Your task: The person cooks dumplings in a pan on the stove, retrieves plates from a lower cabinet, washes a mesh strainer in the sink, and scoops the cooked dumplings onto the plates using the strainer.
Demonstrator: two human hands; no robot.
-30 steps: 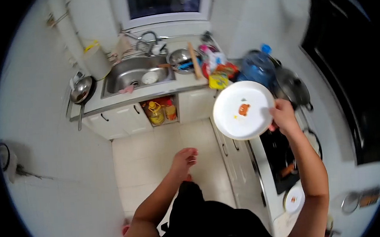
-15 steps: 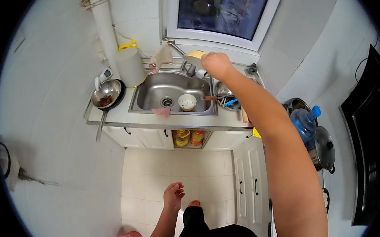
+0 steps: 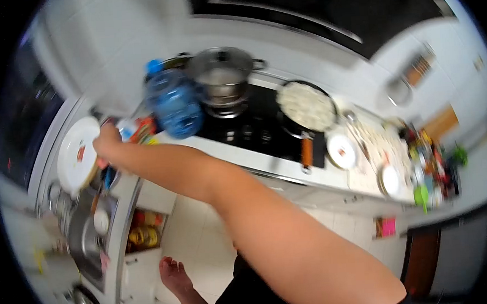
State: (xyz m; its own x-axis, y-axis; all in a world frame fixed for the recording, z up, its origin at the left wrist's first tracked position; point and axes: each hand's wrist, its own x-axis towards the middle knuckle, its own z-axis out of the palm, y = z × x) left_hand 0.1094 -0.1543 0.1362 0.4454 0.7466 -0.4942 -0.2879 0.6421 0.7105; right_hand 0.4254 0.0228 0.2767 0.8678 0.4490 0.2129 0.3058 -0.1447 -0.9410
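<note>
My right hand (image 3: 107,141), at the end of my outstretched arm, grips the rim of a large white plate (image 3: 76,161) with a small red mark on its inner face. The plate is tilted up near the window, above the sink end of the counter. Its edge looks yellowish, and motion blurs it. Down over the floor, my left hand (image 3: 174,274) hangs with loosely bent fingers slightly apart and nothing in them. A white bowl (image 3: 102,221) sits in the steel sink (image 3: 83,237) below the plate.
Past my right arm stand a blue water jug (image 3: 175,106) and a lidded steamer pot (image 3: 221,70). A frying pan (image 3: 307,110) of pale food is on the black stove (image 3: 263,107). Farther right are a small white plate (image 3: 342,151) and several condiment bottles (image 3: 428,161).
My view has swung right from the sink toward the stove. My right hand still holds the plate, whose inner face now shows. My left hand stays low.
</note>
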